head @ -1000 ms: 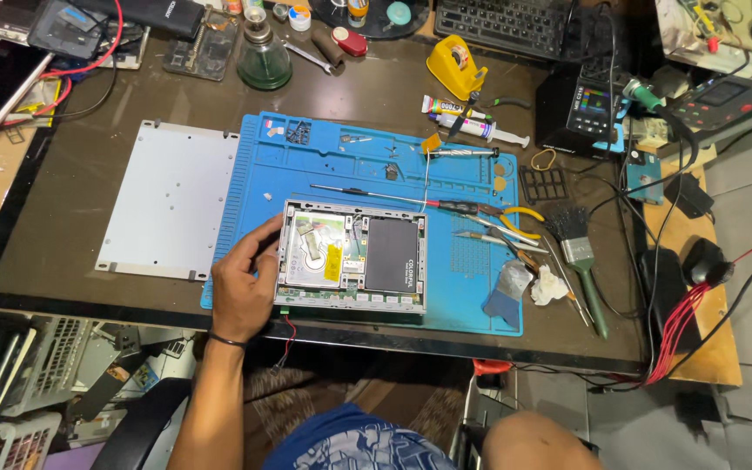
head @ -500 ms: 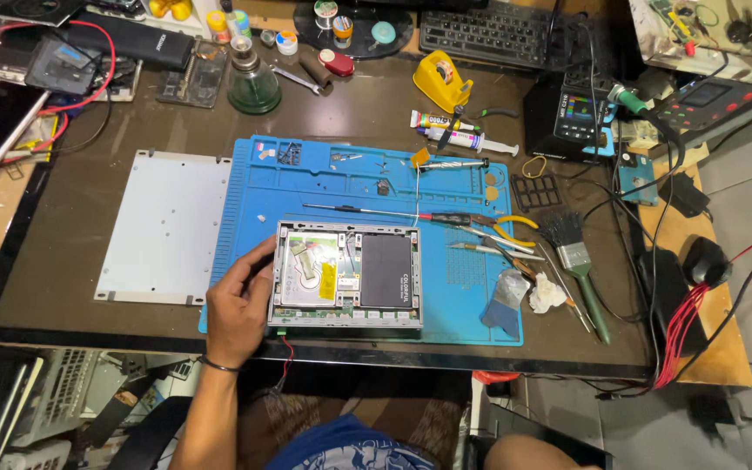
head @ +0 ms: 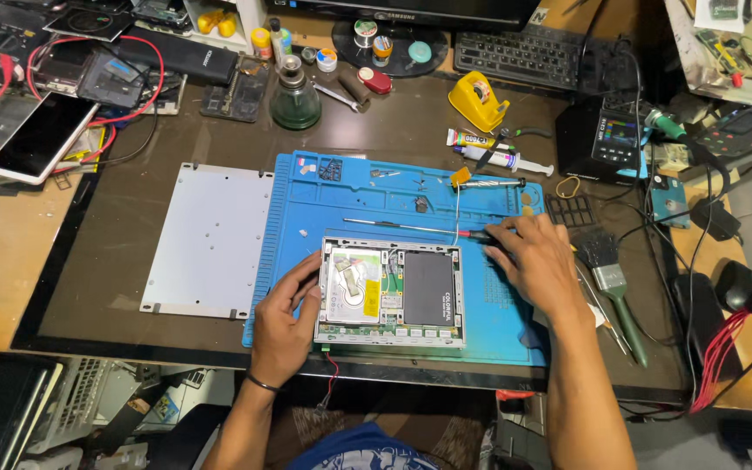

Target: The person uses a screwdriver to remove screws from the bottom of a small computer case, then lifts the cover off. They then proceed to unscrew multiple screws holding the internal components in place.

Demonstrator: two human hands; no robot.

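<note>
An opened flat device point(head: 391, 293) with its cover off lies on a blue work mat point(head: 306, 204); inside are a silver drive, a black drive and a green board. My left hand point(head: 285, 320) grips the device's left edge, thumb on the rim. My right hand point(head: 540, 261) lies on the mat just right of the device. Its fingertips are closed around the dark handle of a thin screwdriver point(head: 411, 228) that lies along the device's far edge.
A grey metal cover plate point(head: 211, 239) lies left of the mat. A brush point(head: 613, 283) and tweezers are at the right, with cables and a small station point(head: 602, 139) beyond. A yellow tape dispenser point(head: 478, 100), glass bottle point(head: 295, 100), keyboard point(head: 524, 52) and phone point(head: 41, 139) crowd the back.
My right hand has come into view and taken the screwdriver's handle. The view has moved in closer. My left hand stays on the device's left edge.
</note>
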